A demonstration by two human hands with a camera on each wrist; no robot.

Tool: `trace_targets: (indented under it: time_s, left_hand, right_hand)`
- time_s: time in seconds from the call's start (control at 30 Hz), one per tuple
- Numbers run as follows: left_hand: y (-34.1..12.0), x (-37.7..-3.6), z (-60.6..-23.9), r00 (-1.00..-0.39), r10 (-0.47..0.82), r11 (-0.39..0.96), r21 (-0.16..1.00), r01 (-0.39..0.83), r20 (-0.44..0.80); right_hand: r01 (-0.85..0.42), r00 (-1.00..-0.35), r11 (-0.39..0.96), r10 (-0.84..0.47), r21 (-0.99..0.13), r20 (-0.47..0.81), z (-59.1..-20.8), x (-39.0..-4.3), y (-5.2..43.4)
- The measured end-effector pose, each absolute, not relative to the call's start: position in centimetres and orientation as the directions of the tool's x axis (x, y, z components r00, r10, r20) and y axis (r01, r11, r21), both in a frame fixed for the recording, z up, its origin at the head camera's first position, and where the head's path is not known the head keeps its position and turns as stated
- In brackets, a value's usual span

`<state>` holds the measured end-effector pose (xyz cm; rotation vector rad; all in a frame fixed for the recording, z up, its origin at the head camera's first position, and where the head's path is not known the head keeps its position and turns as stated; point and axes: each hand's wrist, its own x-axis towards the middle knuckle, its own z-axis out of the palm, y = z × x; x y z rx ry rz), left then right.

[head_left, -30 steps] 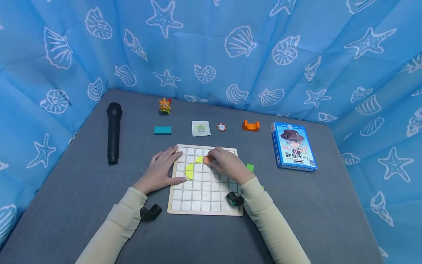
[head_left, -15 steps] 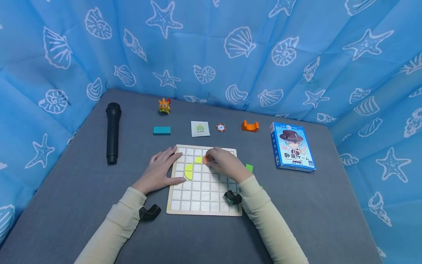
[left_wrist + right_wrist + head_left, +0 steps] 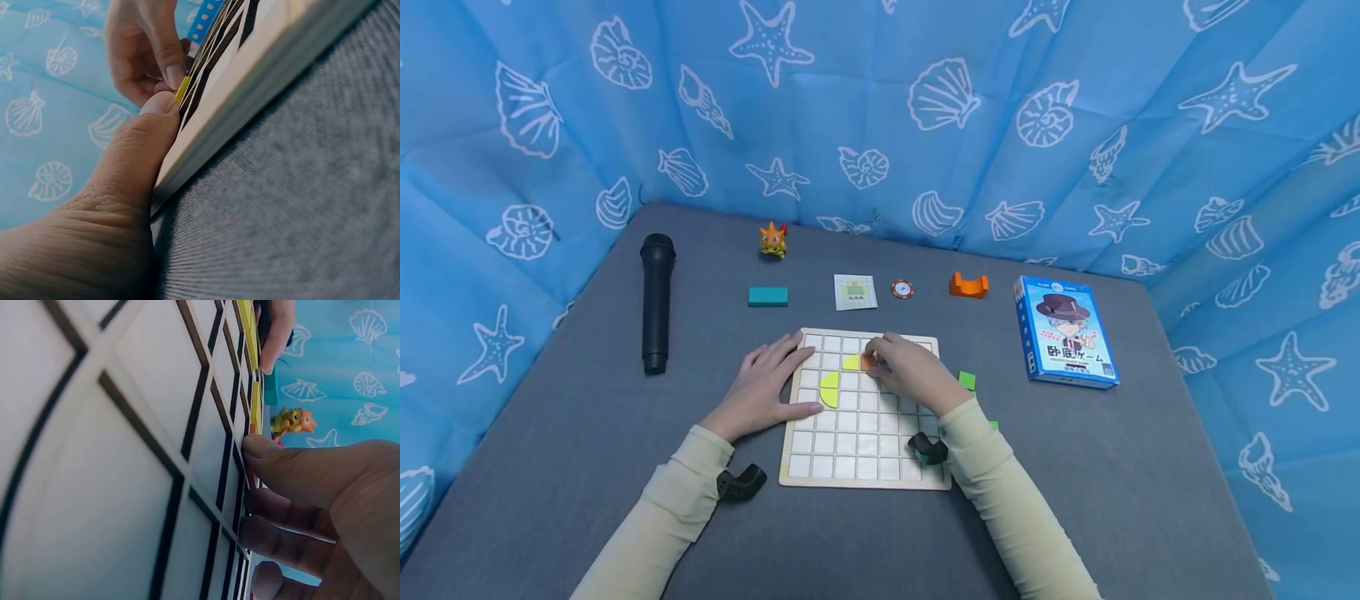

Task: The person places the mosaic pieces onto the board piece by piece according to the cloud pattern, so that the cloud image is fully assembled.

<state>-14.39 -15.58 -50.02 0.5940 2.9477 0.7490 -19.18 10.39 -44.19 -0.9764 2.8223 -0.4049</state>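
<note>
Both hands are needed: the orange piece (image 3: 869,362), pinched by the right hand (image 3: 912,373) beside the yellow pieces (image 3: 831,388), is best eased squarely into its cell while the grid board (image 3: 820,467) is steadied by the flat left hand (image 3: 765,386)

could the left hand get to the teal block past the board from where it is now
Probably yes: the left hand rests flat on the board's left edge, and bare table lies between it and the teal block.
</note>
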Motion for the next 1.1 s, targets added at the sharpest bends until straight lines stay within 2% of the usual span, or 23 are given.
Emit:
trace_targets:
  time_s: [0.27,0.53,0.87,1.1]
  left_hand:
    - [-15.5,-14.4,-50.1,-0.923,0.381,0.806,0.474,0.355,0.044]
    - [-15.6,-14.4,-50.1,-0.922,0.382,0.805,0.47,0.363,0.057]
    - [-15.9,-14.3,-49.7,-0.92,0.391,0.784,0.511,0.351,0.033]
    - [-15.9,-14.4,-49.8,-0.913,0.407,0.769,0.531,0.355,0.021]
  right_hand:
    - [-0.546,-0.814,0.775,-0.581,-0.318,-0.019,-42.8,-18.6,11.3]
    - [-0.516,-0.846,0.805,-0.533,-0.291,0.026,-41.4,-17.2,15.4]
    - [-0.447,-0.878,0.858,-0.475,-0.252,-0.061,-41.9,-14.8,20.4]
    - [-0.429,-0.876,0.87,-0.466,-0.245,-0.123,-42.7,-13.7,21.8]
